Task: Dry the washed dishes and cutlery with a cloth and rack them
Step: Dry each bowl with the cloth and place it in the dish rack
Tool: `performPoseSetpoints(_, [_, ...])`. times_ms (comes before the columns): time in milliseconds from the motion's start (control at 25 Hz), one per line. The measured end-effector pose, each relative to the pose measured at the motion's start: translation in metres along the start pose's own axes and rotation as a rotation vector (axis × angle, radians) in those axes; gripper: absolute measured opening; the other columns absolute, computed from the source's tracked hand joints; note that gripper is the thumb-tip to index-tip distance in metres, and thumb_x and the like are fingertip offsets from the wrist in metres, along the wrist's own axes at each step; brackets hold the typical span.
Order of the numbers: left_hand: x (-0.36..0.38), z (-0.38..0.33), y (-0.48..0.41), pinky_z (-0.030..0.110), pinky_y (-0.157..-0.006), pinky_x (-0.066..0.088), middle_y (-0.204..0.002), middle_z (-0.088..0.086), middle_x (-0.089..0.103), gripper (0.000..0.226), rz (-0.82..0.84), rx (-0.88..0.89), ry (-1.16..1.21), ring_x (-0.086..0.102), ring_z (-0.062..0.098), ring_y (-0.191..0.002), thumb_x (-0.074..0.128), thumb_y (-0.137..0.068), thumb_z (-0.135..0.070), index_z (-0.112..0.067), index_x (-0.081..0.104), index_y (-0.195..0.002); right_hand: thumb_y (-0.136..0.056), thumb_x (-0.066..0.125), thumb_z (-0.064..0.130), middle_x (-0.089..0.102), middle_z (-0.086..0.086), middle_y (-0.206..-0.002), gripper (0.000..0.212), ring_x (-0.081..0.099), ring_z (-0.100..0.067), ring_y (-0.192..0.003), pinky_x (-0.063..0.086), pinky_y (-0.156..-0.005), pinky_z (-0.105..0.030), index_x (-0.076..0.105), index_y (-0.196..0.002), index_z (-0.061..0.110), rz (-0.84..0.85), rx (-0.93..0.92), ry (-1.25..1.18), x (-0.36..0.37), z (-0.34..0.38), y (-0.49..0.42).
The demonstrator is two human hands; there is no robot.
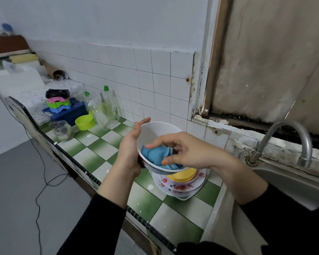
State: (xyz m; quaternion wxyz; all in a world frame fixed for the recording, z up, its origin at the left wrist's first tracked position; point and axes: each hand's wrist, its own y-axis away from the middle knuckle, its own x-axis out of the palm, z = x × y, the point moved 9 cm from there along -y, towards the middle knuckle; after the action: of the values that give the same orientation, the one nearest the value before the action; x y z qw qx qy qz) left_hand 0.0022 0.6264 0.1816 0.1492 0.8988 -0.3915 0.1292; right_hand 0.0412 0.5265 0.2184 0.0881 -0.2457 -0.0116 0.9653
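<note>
On the far left, a black cable [39,181] is laid across the grey floor. A glass jar [62,130] is stood near the front edge of the green and white tiled counter [99,150]. Behind the jar a blue rack [70,114] is set, and coloured plastic dishes [58,103] are piled on it. A lime green bowl [85,122] is placed just beside the rack. Two soap bottles [109,105] with green caps are stood by the wall tiles.

In the middle, a white bowl [155,133] is held up above the counter and is tipped toward the camera. It is gripped by the left hand [131,144]: the palm is pressed on the outer side and the fingers are wrapped round the rim. Inside the bowl, a blue cloth [155,155] is bunched against the lower wall. The cloth is pinched by the right hand [188,150], between curled fingers and thumb. Black sleeves are worn on both arms.

Just below the bowl, a pile of dishes is left on the counter. A yellow bowl [182,174] is sat on top, and flowered plates [179,187] are stacked under it.

On the right, a curved metal tap [287,140] is fixed above the steel sink [293,181].
</note>
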Motion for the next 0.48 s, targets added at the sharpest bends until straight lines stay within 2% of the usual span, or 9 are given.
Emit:
performPoseSetpoints(40, [-0.003, 0.002, -0.001, 0.042, -0.077, 0.055, -0.11, 0.008, 0.068, 0.038, 0.0, -0.025, -0.009, 0.065, 0.03, -0.094, 0.033, -0.101, -0.048, -0.033, 0.065, -0.114, -0.085, 0.068, 0.0, 0.063, 0.008, -0.12, 0.048, 0.057, -0.003, -0.11, 0.041, -0.098, -0.013, 0.063, -0.121, 0.032, 0.076, -0.002, 0.243, -0.004, 0.001, 0.002])
performPoseSetpoints(120, [0.0, 0.008, 0.001, 0.039, -0.072, 0.054, -0.105, 0.001, 0.071, 0.039, 0.021, -0.046, -0.056, 0.067, 0.026, -0.089, 0.031, -0.101, -0.051, -0.036, 0.064, -0.114, -0.086, 0.07, 0.016, 0.061, 0.01, -0.118, 0.047, 0.053, -0.008, -0.109, 0.037, -0.091, -0.015, 0.06, -0.128, 0.037, 0.075, 0.005, 0.725, -0.023, -0.003, 0.0])
performPoseSetpoints(160, [0.004, 0.011, 0.003, 0.036, -0.07, 0.053, -0.101, -0.002, 0.072, 0.038, 0.044, -0.049, -0.077, 0.068, 0.024, -0.087, 0.03, -0.101, -0.051, -0.037, 0.064, -0.114, -0.087, 0.07, 0.021, 0.061, 0.006, -0.116, 0.048, 0.053, -0.012, -0.108, 0.037, -0.089, -0.019, 0.058, -0.13, 0.037, -0.001, 0.029, 0.855, -0.034, -0.005, -0.003])
performPoseSetpoints(200, [0.008, 0.012, 0.005, 0.036, -0.07, 0.052, -0.101, -0.004, 0.073, 0.038, 0.066, -0.043, -0.093, 0.069, 0.022, -0.087, 0.029, -0.102, -0.051, -0.038, 0.063, -0.114, -0.086, 0.072, 0.023, 0.061, 0.003, -0.115, 0.048, 0.055, -0.014, -0.106, 0.039, -0.088, -0.022, 0.058, -0.13, 0.035, -0.119, 0.053, 0.857, -0.044, -0.007, -0.007])
performPoseSetpoints(280, [0.012, 0.013, 0.004, 0.036, -0.072, 0.052, -0.103, -0.004, 0.074, 0.037, 0.073, -0.003, -0.119, 0.07, 0.02, -0.089, 0.029, -0.102, -0.049, -0.038, 0.062, -0.114, -0.08, 0.078, 0.017, 0.066, 0.001, -0.115, 0.046, 0.062, -0.017, -0.104, 0.048, -0.092, -0.029, 0.064, -0.121, 0.031, -0.32, 0.045, 0.516, -0.047, -0.014, -0.009])
performPoseSetpoints(320, [0.012, 0.012, 0.004, 0.035, -0.07, 0.054, -0.104, -0.001, 0.073, 0.037, 0.065, 0.016, -0.112, 0.071, 0.021, -0.089, 0.029, -0.103, -0.047, -0.036, 0.062, -0.115, -0.077, 0.08, 0.01, 0.068, -0.002, -0.115, 0.044, 0.065, -0.019, -0.103, 0.051, -0.094, -0.034, 0.067, -0.113, 0.03, -0.329, 0.021, 0.248, -0.039, -0.02, -0.01])
performPoseSetpoints(360, [0.012, 0.012, 0.004, 0.034, -0.067, 0.056, -0.104, 0.003, 0.073, 0.038, 0.056, 0.016, -0.089, 0.071, 0.024, -0.089, 0.029, -0.103, -0.046, -0.033, 0.062, -0.116, -0.075, 0.08, 0.004, 0.069, -0.006, -0.116, 0.043, 0.067, -0.021, -0.103, 0.052, -0.096, -0.037, 0.067, -0.107, 0.029, -0.28, 0.005, 0.025, -0.026, -0.023, -0.012])
performPoseSetpoints(400, [0.008, 0.013, 0.003, 0.035, -0.066, 0.057, -0.106, 0.007, 0.072, 0.039, 0.04, -0.002, -0.065, 0.07, 0.028, -0.091, 0.03, -0.103, -0.045, -0.031, 0.063, -0.118, -0.075, 0.079, -0.001, 0.069, -0.011, -0.117, 0.043, 0.067, -0.021, -0.104, 0.052, -0.098, -0.036, 0.067, -0.104, 0.029, -0.19, 0.003, -0.084, -0.012, -0.022, -0.011])
performPoseSetpoints(480, [-0.002, 0.015, 0.003, 0.04, -0.074, 0.056, -0.114, 0.01, 0.069, 0.039, -0.005, -0.044, -0.049, 0.066, 0.033, -0.099, 0.033, -0.102, -0.047, -0.031, 0.065, -0.117, -0.077, 0.077, -0.002, 0.068, -0.009, -0.117, 0.043, 0.065, -0.016, -0.106, 0.05, -0.098, -0.028, 0.068, -0.106, 0.027, 0.021, -0.005, 0.01, 0.003, -0.013, -0.004])
